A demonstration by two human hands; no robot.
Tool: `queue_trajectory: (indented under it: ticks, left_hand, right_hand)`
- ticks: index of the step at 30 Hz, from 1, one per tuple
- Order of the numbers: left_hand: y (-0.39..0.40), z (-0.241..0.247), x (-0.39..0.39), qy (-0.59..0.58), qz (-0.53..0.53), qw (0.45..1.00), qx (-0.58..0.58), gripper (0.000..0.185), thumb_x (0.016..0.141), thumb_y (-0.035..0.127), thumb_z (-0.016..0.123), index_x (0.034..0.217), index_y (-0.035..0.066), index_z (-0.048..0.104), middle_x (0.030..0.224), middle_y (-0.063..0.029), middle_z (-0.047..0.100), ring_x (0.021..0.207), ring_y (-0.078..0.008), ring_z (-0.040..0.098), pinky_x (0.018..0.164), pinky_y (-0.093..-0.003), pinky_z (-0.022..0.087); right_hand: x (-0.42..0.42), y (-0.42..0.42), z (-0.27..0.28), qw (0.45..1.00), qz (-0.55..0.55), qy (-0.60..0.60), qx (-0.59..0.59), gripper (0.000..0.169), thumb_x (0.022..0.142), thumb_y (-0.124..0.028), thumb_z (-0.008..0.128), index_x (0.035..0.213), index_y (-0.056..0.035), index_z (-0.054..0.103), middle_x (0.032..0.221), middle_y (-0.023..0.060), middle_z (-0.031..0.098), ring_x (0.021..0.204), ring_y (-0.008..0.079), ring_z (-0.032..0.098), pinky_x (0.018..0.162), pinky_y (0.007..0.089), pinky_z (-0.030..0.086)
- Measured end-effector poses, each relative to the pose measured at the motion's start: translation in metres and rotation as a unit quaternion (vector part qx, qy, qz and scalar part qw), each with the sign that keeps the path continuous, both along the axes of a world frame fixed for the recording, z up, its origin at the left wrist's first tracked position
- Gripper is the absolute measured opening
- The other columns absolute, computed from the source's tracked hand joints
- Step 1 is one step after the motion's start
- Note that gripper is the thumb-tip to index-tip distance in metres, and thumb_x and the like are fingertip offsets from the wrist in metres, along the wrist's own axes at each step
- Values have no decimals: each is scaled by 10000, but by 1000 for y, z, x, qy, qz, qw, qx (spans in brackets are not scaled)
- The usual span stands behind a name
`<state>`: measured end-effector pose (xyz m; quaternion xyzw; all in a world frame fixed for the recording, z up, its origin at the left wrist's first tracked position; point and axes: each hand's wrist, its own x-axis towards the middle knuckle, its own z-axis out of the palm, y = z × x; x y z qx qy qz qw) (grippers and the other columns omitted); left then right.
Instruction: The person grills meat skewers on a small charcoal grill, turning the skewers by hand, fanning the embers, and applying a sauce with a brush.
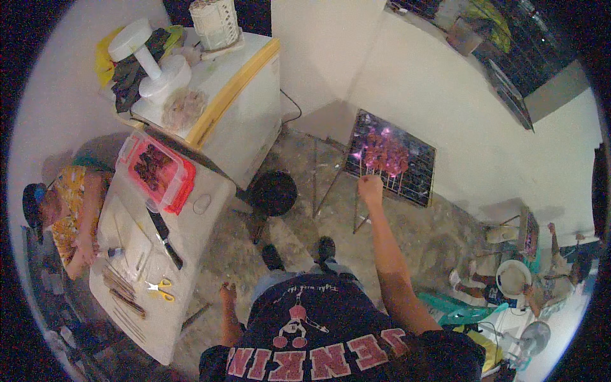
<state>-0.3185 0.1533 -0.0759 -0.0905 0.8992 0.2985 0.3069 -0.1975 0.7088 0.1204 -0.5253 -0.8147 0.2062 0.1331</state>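
My right hand [371,188] is closed around the bare stick ends at the near edge of a charcoal grill [420,184]. Several meat skewers [385,152] lie side by side on its wire grate. Pinkish glowing spots show around the meat. How many sticks are in my fist is hidden. My left hand [228,290] hangs low beside my body, its fingers loosely curled and apart, with nothing visible in it. It is nearest to the right edge of a pale table [191,267].
On the table are a red-and-clear container of dark meat [155,169], a knife [164,236], yellow-handled scissors [161,289] and loose sticks [124,291]. One person [76,215] leans there; another [549,281] sits far right. A round black stool [273,193] stands beside a white chest freezer [238,105].
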Motion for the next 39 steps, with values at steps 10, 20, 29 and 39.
queue_trajectory:
  ticks: [10, 20, 29, 39]
  left_hand:
    - [-3, -6, 27, -76, 13, 997, -19, 416, 734, 207, 607, 1074, -7, 502, 995, -224, 524, 905, -305, 519, 774, -366, 422]
    - [-3, -17, 18, 0, -26, 999, -19, 414, 720, 271, 614, 1038, 21, 524, 1015, -226, 517, 936, -353, 505, 783, -409, 415]
    - [22, -23, 5, 21, -91, 995, 33, 489, 717, 336, 597, 1086, 32, 495, 1010, -244, 535, 991, -369, 488, 822, -425, 404]
    - [54, -27, -20, 95, -179, 979, -37, 464, 739, 331, 589, 1061, 7, 507, 1021, -234, 537, 966, -364, 504, 825, -415, 402]
  right_hand:
    - [-26, 5, 13, 992, 24, -125, 10, 205, 685, -139, 516, 737, 45, 590, 811, 245, 582, 780, 370, 581, 688, 428, 473]
    - [-19, 10, 17, 980, 116, -141, 78, 176, 669, -146, 531, 689, 12, 606, 752, 219, 590, 703, 337, 589, 627, 417, 468]
    - [35, -26, 25, 998, 61, 18, 18, 217, 713, -171, 549, 860, -33, 631, 628, 161, 592, 557, 270, 594, 533, 354, 456]
    - [35, -44, 28, 996, 10, 46, -71, 266, 762, -169, 538, 931, 29, 592, 565, 147, 578, 433, 198, 558, 465, 317, 439]
